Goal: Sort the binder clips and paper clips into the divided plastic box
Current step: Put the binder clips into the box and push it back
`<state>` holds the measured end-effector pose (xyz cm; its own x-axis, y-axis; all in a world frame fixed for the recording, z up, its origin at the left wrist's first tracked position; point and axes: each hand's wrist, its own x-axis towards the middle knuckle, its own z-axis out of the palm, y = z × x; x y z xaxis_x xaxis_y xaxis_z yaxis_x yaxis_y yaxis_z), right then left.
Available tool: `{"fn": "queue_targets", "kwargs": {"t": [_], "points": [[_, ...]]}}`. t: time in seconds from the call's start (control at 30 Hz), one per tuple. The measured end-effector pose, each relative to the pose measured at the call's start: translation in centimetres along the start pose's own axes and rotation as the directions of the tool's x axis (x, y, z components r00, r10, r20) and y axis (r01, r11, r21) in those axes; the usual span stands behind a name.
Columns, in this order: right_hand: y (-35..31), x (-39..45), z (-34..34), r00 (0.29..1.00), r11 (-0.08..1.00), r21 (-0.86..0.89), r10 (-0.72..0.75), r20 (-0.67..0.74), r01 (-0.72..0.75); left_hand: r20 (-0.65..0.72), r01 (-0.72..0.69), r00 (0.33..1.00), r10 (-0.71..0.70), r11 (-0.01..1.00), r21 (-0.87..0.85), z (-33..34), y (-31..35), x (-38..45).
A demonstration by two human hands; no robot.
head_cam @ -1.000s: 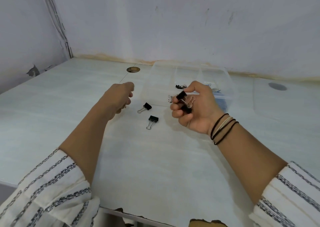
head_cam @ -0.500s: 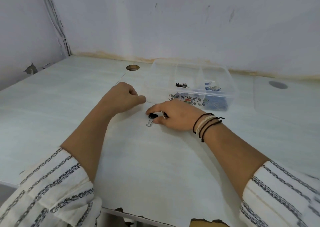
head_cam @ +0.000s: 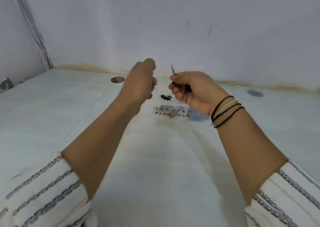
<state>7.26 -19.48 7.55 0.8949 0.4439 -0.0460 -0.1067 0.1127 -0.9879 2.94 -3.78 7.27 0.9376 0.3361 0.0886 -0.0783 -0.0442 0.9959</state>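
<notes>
My right hand (head_cam: 194,89) hangs above the clear divided plastic box (head_cam: 171,112), shut on black binder clips (head_cam: 187,88); one silver wire handle (head_cam: 172,70) sticks up from its fingers. My left hand (head_cam: 140,82) is a closed fist just left of it, also raised over the box. A thin tip pokes out under the fist; I cannot tell what it is. Inside the box lie a few black binder clips (head_cam: 165,97). The box's right part is hidden behind my right wrist.
The white tabletop (head_cam: 155,157) has a round hole (head_cam: 117,79) at the back left and a grey round cap (head_cam: 254,93) at the back right. Walls close the table off behind and on the left.
My right hand picked binder clips off the table and rose over the box. My left fist lifted from the table to beside it. The two loose clips are gone from the table.
</notes>
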Motion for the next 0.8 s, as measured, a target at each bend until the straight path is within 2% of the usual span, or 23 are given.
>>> {"fn": "queue_targets", "kwargs": {"t": [0.07,0.1,0.2,0.27,0.37,0.47,0.53,0.6,0.67,0.7,0.73,0.8], "points": [[-1.6,1.1,-0.7,0.996,0.998,0.058,-0.02,-0.092,0.026,0.021,0.002,1.0,-0.004,0.996,0.09,2.1,1.4,1.6],[-2.0,2.0,-1.0,0.989,0.999,0.003,-0.041,-0.142,0.041,0.019,-0.004,1.0,0.001,0.99,0.142,2.9,1.7,2.5],[-2.5,3.8,-1.2,0.964,0.942,-0.334,-0.094,-0.248,0.006,0.051,0.01,0.998,-0.022,0.972,0.235,4.7,1.1,5.1],[-2.3,4.6,-1.0,0.977,0.862,-0.507,-0.101,-0.19,-0.009,0.107,0.012,0.993,-0.05,0.944,0.328,5.2,0.4,6.0],[-1.7,5.4,-0.8,0.982,0.808,-0.589,-0.125,-0.14,0.019,0.126,0.004,0.991,-0.051,0.94,0.342,5.1,-0.3,6.3],[-0.7,5.2,-1.7,0.926,0.723,-0.685,-0.312,-0.213,0.086,0.106,-0.082,0.993,0.051,0.948,0.306,4.2,-0.5,5.7],[-0.1,4.7,-3.1,0.869,0.685,-0.725,-0.403,-0.289,0.076,0.054,-0.185,0.983,0.177,0.923,0.339,3.3,-0.5,5.6],[0.4,3.3,-4.6,0.802,0.662,-0.748,-0.466,-0.374,0.036,-0.034,-0.269,0.943,0.331,0.82,0.505,2.1,-1.0,5.8],[1.3,1.8,-6.0,0.743,0.61,-0.792,-0.514,-0.428,-0.034,-0.063,-0.231,0.908,0.414,0.621,0.749,0.7,-2.2,6.5],[1.9,1.6,-6.7,0.743,0.589,-0.802,-0.494,-0.451,-0.095,-0.071,-0.145,0.929,0.363,0.534,0.833,0.0,-3.0,6.8],[2.4,1.3,-7.2,0.76,0.576,-0.8,-0.441,-0.478,-0.17,-0.097,-0.045,0.961,0.259,0.494,0.869,-0.7,-3.6,7.1],[3.7,1.4,-7.8,0.807,0.591,-0.762,-0.296,-0.511,-0.265,-0.111,0.069,0.992,0.054,0.503,0.862,-1.6,-4.4,7.1]]}}
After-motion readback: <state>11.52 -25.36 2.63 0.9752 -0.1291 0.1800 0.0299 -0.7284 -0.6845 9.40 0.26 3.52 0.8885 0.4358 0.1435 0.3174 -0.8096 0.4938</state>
